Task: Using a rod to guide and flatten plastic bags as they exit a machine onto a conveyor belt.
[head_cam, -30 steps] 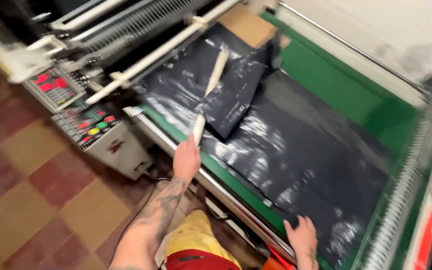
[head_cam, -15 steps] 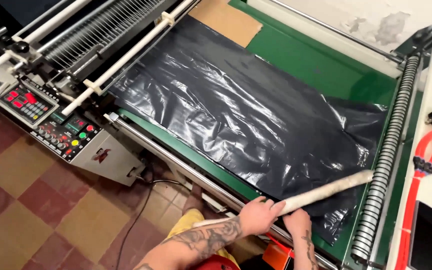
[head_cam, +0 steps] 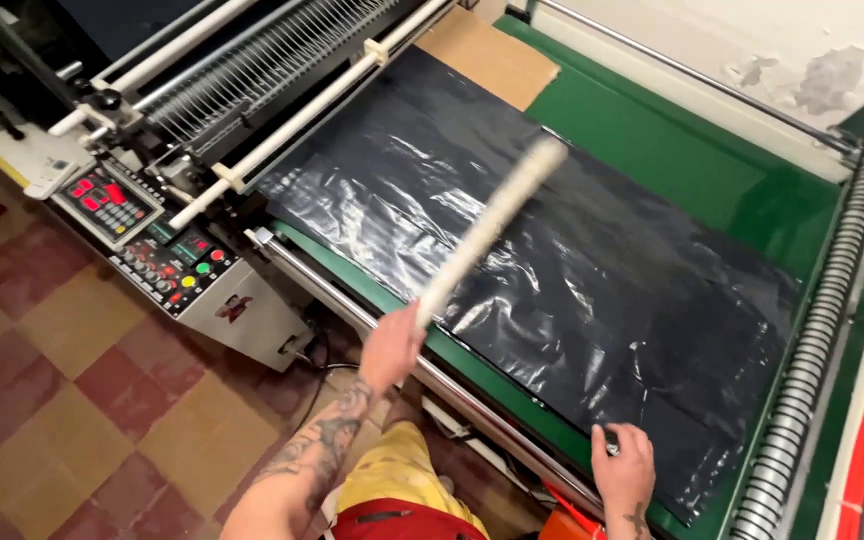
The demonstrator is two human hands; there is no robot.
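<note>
This is a factory floor or production workshop, shown by the large machine filling the view. It has a green conveyor bed (head_cam: 712,170) carrying a stack of black plastic sheets (head_cam: 552,290), metal rollers (head_cam: 282,130) at its far end, and a long coiled roller (head_cam: 812,350) along one side. A control panel (head_cam: 147,235) with a red display and coloured buttons is bolted to the frame. Worn checkered floor tiles (head_cam: 62,400) and a wall (head_cam: 752,50) with peeling paint complete the setting.

A plastic sheet (head_cam: 552,290) lies on the tabletop (head_cam: 712,160); cardboard (head_cam: 487,55) at its 11 o'clock, control panel (head_cam: 147,235) at 9, coiled roller (head_cam: 822,330) at 3.
</note>
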